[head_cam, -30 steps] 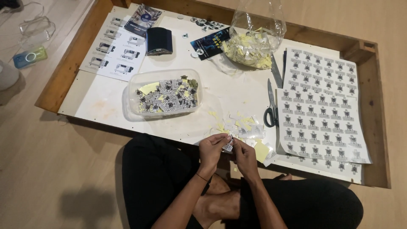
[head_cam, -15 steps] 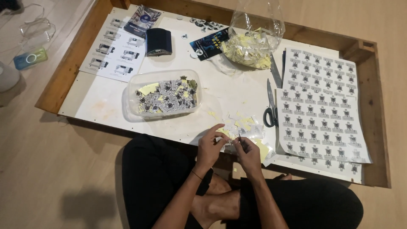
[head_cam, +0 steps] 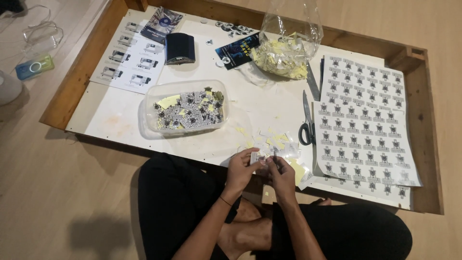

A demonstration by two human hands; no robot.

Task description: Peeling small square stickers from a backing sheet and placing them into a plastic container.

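Since half a second ago, our two hands have drawn closer together at the near edge of the desk (head_cam: 120, 113), and the small piece now sits pinched between them. We place everything against the clear plastic tub (head_cam: 185, 113) of cut black-and-white stickers. Left of the tub, a printed leaflet (head_cam: 131, 62) lies flat. Behind the tub sits a dark pouch (head_cam: 180, 48). Below and right of the tub, our left hand (head_cam: 243, 168) has its grip closed around a small white sticker piece (head_cam: 255, 157), thumb and fingers pressing it. Just right of it, our right hand (head_cam: 281, 174) pinches the same piece, fingertips closed. Scraps of yellow backing paper (head_cam: 272, 142) lie beyond the hands. Further right of the tub lie scissors (head_cam: 306, 120), then large sticker sheets (head_cam: 361, 130). A clear bag (head_cam: 288, 43) of yellow scraps stands behind and right.
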